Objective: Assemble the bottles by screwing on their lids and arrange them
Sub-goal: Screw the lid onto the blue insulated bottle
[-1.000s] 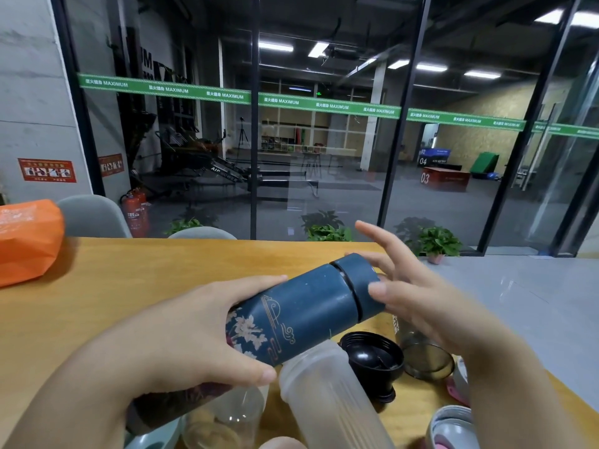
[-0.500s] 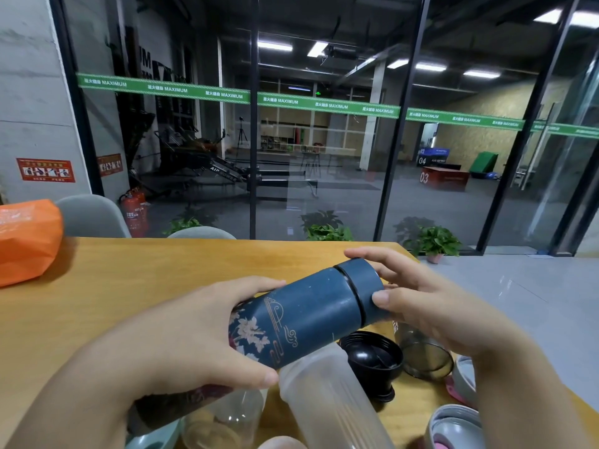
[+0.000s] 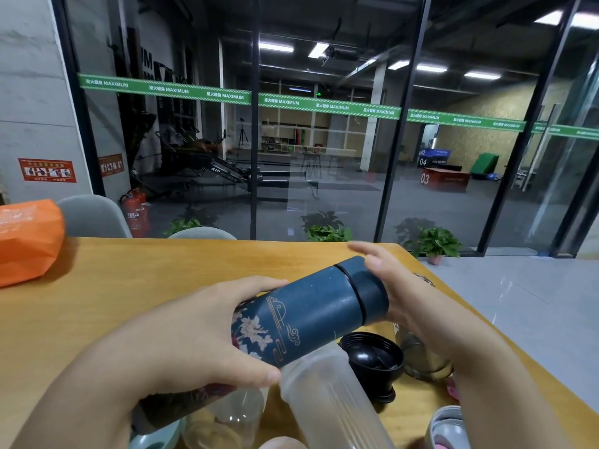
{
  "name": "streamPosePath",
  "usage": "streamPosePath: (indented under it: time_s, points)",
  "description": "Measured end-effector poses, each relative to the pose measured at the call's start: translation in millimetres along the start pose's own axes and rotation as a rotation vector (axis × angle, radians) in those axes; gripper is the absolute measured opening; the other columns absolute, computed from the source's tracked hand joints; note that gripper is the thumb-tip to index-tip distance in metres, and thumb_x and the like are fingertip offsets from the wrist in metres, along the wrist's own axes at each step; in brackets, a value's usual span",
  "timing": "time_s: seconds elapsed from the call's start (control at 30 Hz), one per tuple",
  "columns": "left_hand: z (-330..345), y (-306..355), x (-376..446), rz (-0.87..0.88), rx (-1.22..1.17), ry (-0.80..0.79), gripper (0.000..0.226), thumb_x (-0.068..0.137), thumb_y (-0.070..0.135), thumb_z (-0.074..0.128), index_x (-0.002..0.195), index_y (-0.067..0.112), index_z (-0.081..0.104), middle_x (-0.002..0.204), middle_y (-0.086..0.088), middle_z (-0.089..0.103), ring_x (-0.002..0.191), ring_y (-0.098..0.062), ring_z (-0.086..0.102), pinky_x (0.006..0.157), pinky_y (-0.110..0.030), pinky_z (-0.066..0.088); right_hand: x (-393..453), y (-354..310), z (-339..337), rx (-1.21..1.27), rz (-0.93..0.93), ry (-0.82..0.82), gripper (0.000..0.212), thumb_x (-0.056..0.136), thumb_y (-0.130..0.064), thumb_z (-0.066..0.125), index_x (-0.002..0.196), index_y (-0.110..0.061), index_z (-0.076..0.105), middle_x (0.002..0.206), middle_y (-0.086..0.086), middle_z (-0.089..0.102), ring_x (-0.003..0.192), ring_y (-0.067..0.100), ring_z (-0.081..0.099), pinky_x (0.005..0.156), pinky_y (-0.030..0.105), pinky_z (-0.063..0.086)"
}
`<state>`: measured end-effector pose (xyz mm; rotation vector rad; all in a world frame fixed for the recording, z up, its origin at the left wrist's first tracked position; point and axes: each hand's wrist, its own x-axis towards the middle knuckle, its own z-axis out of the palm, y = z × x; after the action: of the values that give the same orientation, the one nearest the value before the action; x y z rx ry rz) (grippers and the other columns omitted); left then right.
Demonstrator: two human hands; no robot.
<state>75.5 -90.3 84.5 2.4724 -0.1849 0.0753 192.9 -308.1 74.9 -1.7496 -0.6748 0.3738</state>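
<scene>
A dark blue bottle [image 3: 301,314] with a flower pattern lies tilted above the table, its matching lid [image 3: 364,286] on its upper right end. My left hand [image 3: 194,332] grips the bottle's lower body. My right hand [image 3: 398,286] wraps around the lid from the far side, fingers over its top. Below it a frosted clear bottle [image 3: 327,393] stands without a lid, beside a black lid [image 3: 372,358] lying upside down. A clear glass jar [image 3: 233,416] stands under my left hand.
The wooden table [image 3: 129,286] ends at the right, with a grey floor beyond. An orange bag [image 3: 26,241] sits at the far left. A metal strainer cup [image 3: 421,358] and a white-pink lid [image 3: 449,429] lie at the right. Chair backs stand behind the table.
My right hand went from open fingers beside the lid to closing on it, then turned around it. The blue bottle stayed tilted in my left hand.
</scene>
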Motion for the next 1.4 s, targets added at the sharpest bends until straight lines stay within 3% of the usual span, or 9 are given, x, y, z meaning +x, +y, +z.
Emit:
streamPosePath:
  time_s: [0.13,0.3,0.53,0.63,0.73,0.87,0.97,1.13,1.4]
  points:
    - [1,-4,0,-0.001,0.011,0.013,0.090,0.049,0.051,0.079,0.127,0.061,0.036,0.113,0.033,0.060,0.097,0.006,0.061,0.089,-0.026,0.050,-11,0,-17,0.006,-0.199,-0.126,0.071,0.059,-0.030,0.064,0.122,-0.057,0.046,0.132,-0.013,0.051,0.121,0.006,0.052,0.090,0.033,0.050]
    - [1,-3,-1,-0.007,0.012,0.010,0.088,0.050,0.049,0.080,0.124,0.064,0.036,0.111,0.035,0.058,0.096,0.006,0.062,0.088,-0.025,0.050,-15,3,-24,0.009,-0.275,-0.223,0.058,0.065,-0.016,0.065,0.117,-0.039,0.058,0.129,-0.003,0.056,0.121,0.019,0.053,0.090,0.035,0.048]
    - [2,0,0,-0.010,-0.031,-0.032,0.084,0.051,0.046,0.080,0.122,0.065,0.038,0.111,0.030,0.061,0.095,0.001,0.065,0.088,-0.031,0.052,-16,-3,-21,0.014,-0.137,-0.134,0.044,0.059,-0.037,0.062,0.103,-0.040,0.066,0.108,-0.001,0.067,0.098,0.018,0.067,0.076,0.032,0.055]
    - [3,1,0,-0.011,-0.038,-0.049,0.081,0.054,0.042,0.081,0.120,0.065,0.039,0.110,0.030,0.062,0.095,0.002,0.065,0.088,-0.032,0.053,-14,-4,-14,-0.053,-0.086,-0.067,0.034,0.068,-0.045,0.058,0.099,-0.035,0.068,0.107,0.005,0.067,0.098,0.026,0.066,0.085,0.042,0.056]
    - [4,2,1,-0.024,-0.027,-0.045,0.081,0.053,0.044,0.079,0.121,0.065,0.039,0.110,0.027,0.064,0.094,0.000,0.065,0.087,-0.033,0.053,-14,-7,-6,-0.130,-0.025,0.002,0.034,0.077,-0.053,0.048,0.088,-0.028,0.069,0.086,0.008,0.066,0.069,0.027,0.061,0.073,0.038,0.053]
    - [6,1,1,-0.043,-0.014,-0.042,0.083,0.052,0.047,0.078,0.122,0.065,0.037,0.109,0.025,0.064,0.093,0.000,0.066,0.086,-0.033,0.054,-7,-1,-2,-0.262,0.081,0.069,0.037,0.083,-0.069,0.039,0.072,-0.048,0.067,0.061,-0.007,0.063,0.050,0.012,0.058,0.061,0.029,0.049]
    - [5,1,1,-0.039,-0.022,-0.041,0.082,0.052,0.047,0.078,0.121,0.065,0.038,0.109,0.025,0.064,0.093,0.000,0.066,0.086,-0.034,0.054,-5,6,-8,-0.203,0.044,0.018,0.037,0.065,-0.078,0.045,0.089,-0.057,0.064,0.097,-0.013,0.066,0.085,0.019,0.069,0.073,0.039,0.057]
    - [4,1,1,-0.049,-0.050,-0.031,0.085,0.053,0.043,0.079,0.124,0.064,0.037,0.107,0.018,0.068,0.091,-0.008,0.069,0.086,-0.038,0.055,-22,-1,-27,-0.028,-0.187,-0.228,0.065,0.070,-0.029,0.070,0.128,-0.049,0.048,0.129,-0.009,0.058,0.119,0.016,0.057,0.093,0.037,0.050]
    - [4,1,1,-0.025,-0.098,-0.067,0.083,0.054,0.039,0.081,0.122,0.064,0.041,0.112,0.021,0.065,0.093,-0.010,0.069,0.085,-0.038,0.056,-20,1,-31,-0.097,-0.220,-0.200,0.060,0.067,-0.038,0.079,0.122,-0.043,0.056,0.125,-0.001,0.061,0.111,0.024,0.061,0.091,0.038,0.051]
